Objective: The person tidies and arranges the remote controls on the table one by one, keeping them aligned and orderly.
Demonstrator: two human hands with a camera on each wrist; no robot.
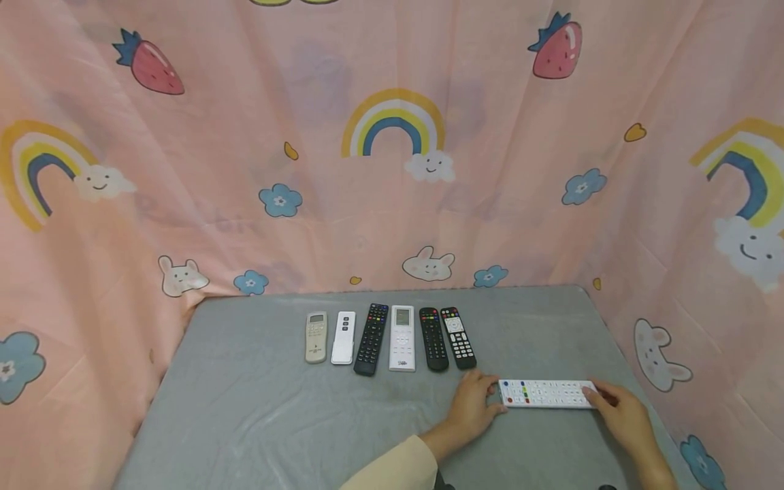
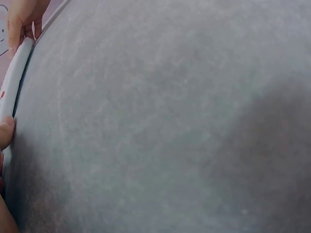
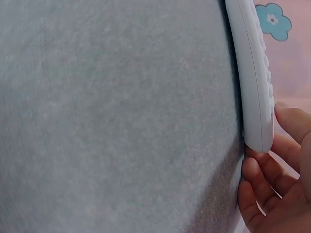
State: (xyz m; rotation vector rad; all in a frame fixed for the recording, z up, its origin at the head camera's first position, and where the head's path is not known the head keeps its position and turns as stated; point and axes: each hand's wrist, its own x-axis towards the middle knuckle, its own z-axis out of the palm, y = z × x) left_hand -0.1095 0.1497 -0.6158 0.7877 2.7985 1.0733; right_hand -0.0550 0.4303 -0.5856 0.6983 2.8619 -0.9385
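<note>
Grey bench [image 1: 257, 408], pink curtain [image 1: 245, 136] behind. White remote [image 1: 545, 393] lies crosswise at near right; left hand [image 1: 473, 403] and right hand [image 1: 618, 408] pinch its ends. Six remotes [image 1: 392, 338] in a row beyond.

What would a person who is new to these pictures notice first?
First, the row of six remotes standing side by side at the middle of the grey table. Next, a seventh white remote lying crosswise near the front right, with the left hand at one end and the right hand at the other. Behind everything hangs a pink curtain with rainbows, strawberries and bunnies.
</note>
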